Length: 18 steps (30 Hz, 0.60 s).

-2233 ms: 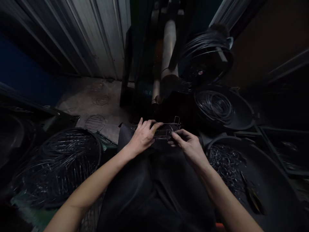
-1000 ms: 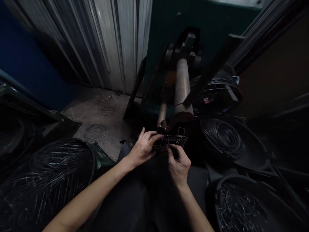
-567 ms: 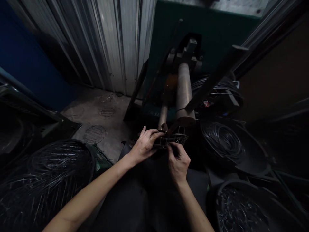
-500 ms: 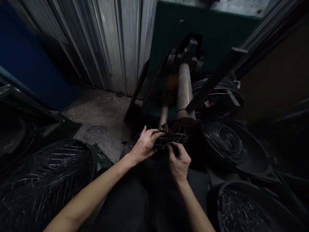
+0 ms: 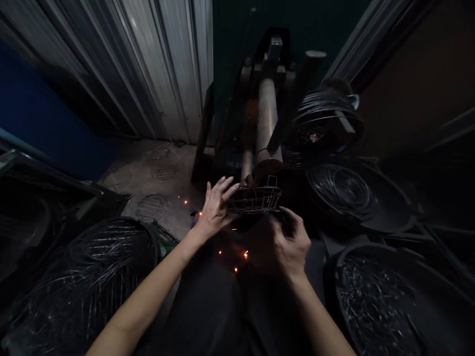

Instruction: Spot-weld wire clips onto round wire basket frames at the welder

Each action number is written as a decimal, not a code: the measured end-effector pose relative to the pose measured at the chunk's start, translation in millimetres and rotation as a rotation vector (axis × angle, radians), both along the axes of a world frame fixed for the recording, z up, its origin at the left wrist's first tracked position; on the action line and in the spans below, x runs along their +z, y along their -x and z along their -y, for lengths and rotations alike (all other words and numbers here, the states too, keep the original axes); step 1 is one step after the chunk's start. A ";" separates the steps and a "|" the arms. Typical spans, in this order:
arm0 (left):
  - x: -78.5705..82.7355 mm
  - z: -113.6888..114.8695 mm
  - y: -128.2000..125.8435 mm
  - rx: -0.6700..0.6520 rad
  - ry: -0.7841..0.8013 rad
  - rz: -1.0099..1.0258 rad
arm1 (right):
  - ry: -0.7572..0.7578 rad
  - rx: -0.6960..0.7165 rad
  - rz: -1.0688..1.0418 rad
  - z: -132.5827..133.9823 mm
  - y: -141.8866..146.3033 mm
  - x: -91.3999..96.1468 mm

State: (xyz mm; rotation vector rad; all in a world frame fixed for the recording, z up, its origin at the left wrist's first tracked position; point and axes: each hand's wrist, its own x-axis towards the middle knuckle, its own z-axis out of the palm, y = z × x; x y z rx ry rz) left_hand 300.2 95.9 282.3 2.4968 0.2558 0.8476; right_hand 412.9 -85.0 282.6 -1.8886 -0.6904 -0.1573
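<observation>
A small wire basket point(image 5: 254, 200) sits against the tip of the welding machine's lower arm point(image 5: 246, 168). My left hand point(image 5: 215, 207) presses on the basket's left end with its fingers spread and stretched. My right hand point(image 5: 291, 241) is curled at the basket's lower right corner; what its fingers grip is too dark to make out. Orange sparks point(image 5: 234, 256) fall below the basket onto the dark apron on my lap point(image 5: 222, 306).
A thick metal cylinder point(image 5: 266, 118) runs back to the green machine body. Dark tubs hold wire rings at left point(image 5: 85, 277), wire coils at right point(image 5: 343, 190) and small wire pieces at lower right point(image 5: 371, 296). Round wire grids point(image 5: 151, 207) lie on the concrete floor.
My left fingers have opened from a grip on the basket to a flat spread. My right hand has shifted right and down. Sparks have appeared under the basket.
</observation>
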 end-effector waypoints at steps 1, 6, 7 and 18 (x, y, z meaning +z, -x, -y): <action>-7.3 -2.2 4.3 0.031 0.010 0.020 | 0.035 -0.055 -0.017 20.0 -4.0 0.0; -45.9 -14.5 15.6 0.082 0.169 0.107 | 0.534 -0.493 -0.172 149.5 -57.4 -26.7; -50.9 -16.0 15.0 0.076 0.205 0.125 | 0.684 -0.557 -0.225 174.4 -69.4 -38.1; -34.8 -2.2 16.4 0.147 0.240 0.141 | 1.186 -0.433 -0.561 266.0 -82.7 -121.3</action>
